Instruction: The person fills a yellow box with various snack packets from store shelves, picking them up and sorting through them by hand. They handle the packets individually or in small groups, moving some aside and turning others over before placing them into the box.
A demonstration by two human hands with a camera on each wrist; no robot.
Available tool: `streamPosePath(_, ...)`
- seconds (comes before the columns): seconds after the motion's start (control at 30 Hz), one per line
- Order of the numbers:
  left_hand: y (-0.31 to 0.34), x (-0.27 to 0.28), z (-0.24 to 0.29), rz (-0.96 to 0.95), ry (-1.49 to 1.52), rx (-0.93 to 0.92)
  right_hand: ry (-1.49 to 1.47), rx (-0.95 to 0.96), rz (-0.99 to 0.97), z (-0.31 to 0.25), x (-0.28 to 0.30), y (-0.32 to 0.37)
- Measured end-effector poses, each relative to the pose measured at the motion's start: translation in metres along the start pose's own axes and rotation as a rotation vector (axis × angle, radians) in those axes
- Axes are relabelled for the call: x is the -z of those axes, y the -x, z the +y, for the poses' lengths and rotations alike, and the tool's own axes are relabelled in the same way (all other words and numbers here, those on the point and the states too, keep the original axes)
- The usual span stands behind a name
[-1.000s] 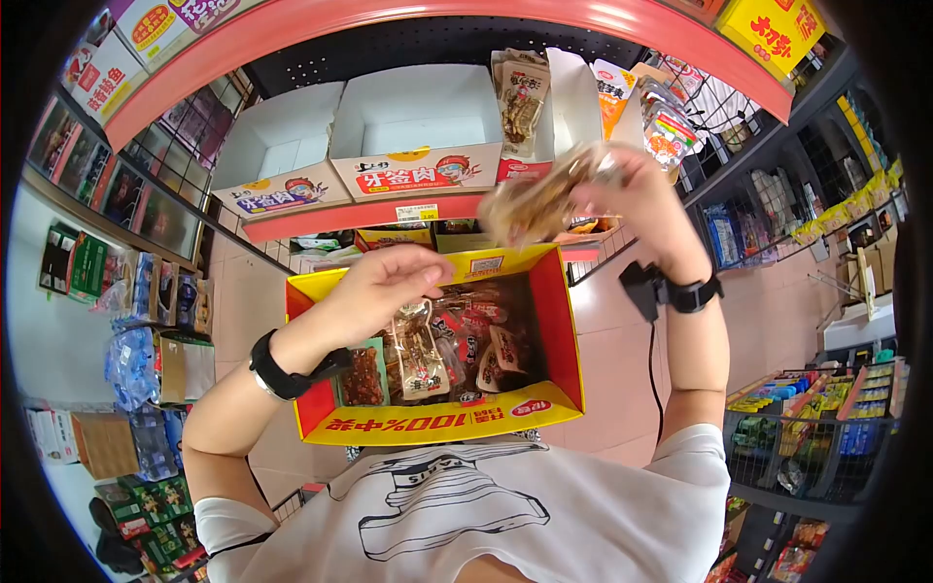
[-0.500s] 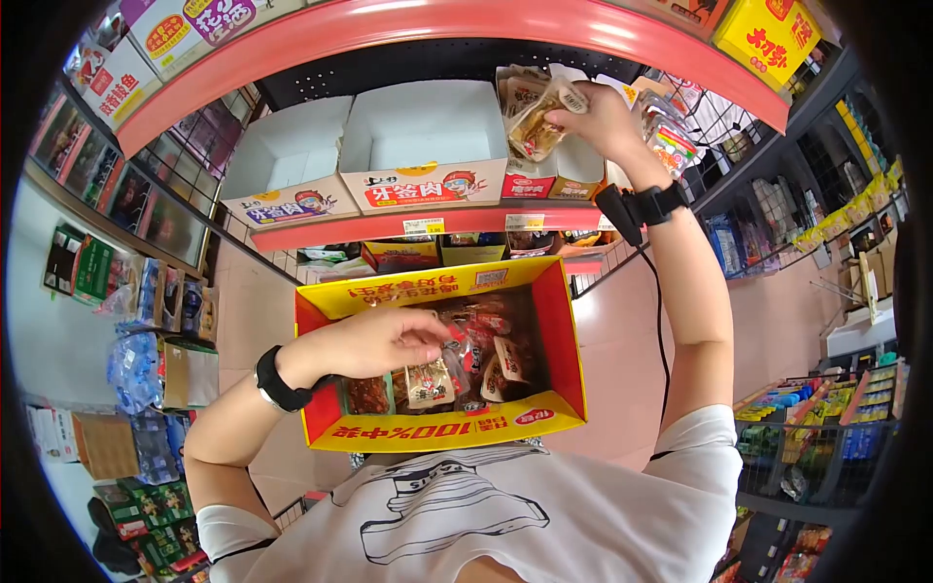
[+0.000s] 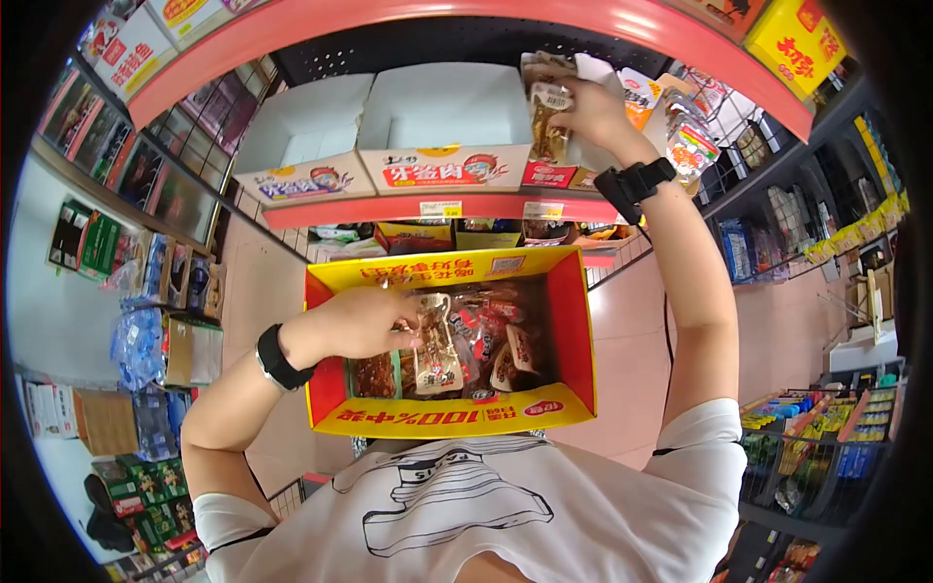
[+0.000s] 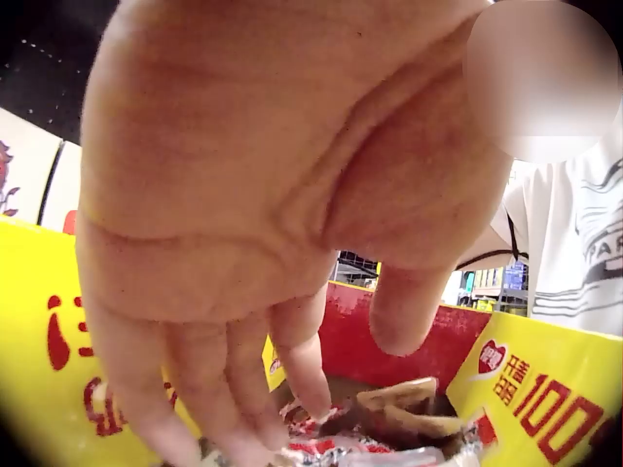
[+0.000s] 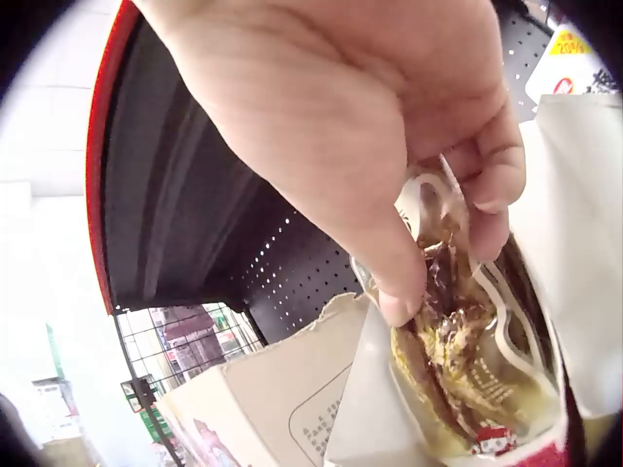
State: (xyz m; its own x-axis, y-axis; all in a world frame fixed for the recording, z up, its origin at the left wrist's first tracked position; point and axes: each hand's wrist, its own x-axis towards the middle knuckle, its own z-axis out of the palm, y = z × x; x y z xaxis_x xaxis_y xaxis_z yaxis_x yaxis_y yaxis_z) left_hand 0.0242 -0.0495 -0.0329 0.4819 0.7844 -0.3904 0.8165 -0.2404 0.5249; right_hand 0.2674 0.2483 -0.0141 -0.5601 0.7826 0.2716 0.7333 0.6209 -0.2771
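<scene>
In the head view my right hand (image 3: 595, 115) holds a clear snack packet (image 3: 550, 124) upright in a narrow white box on the shelf, among similar packets. The right wrist view shows thumb and fingers of that hand (image 5: 389, 146) pinching the packet's top (image 5: 453, 321). My left hand (image 3: 362, 323) reaches into the yellow and red carton (image 3: 589, 330), fingers beside a gold packet (image 3: 436, 355). From the left wrist, the hand (image 4: 263, 195) hangs palm visible, fingers extended downward over packets; the fingertips are partly hidden, with no clear grip.
Two white display boxes (image 3: 442, 117) stand left of the narrow box, behind the red shelf edge (image 3: 389, 209). Hanging packets (image 3: 688, 146) are at its right. Another red shelf edge (image 3: 466, 21) runs overhead. Stocked racks (image 3: 812, 437) stand on the right.
My right hand has brought its packet from above the carton up to the shelf box and lowered it among the others. My left hand has moved down into the carton.
</scene>
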Motion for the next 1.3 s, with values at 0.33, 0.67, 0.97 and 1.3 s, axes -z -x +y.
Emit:
streamPosePath(0.33, 0.019, -0.007, -0.02, -0.186, -0.171, 0.218, -0.085, 0.088, 0.241, 0.01, 0.004, 0.037)
streamPosePath(0.67, 0.008, -0.031, -0.027, -0.31, -0.281, 0.263, -0.563, 0.125, 0.157, -0.054, 0.032, 0.093)
streamPosePath(0.97, -0.005, -0.035, -0.021, -0.446, -0.349, 0.263, -0.539, 0.241, 0.143, -0.09, 0.035, 0.116)
streamPosePath(1.3, -0.011, -0.046, -0.03, -0.359, -0.352, 0.093, -0.532, 0.228, 0.037, -0.098, 0.032, 0.124)
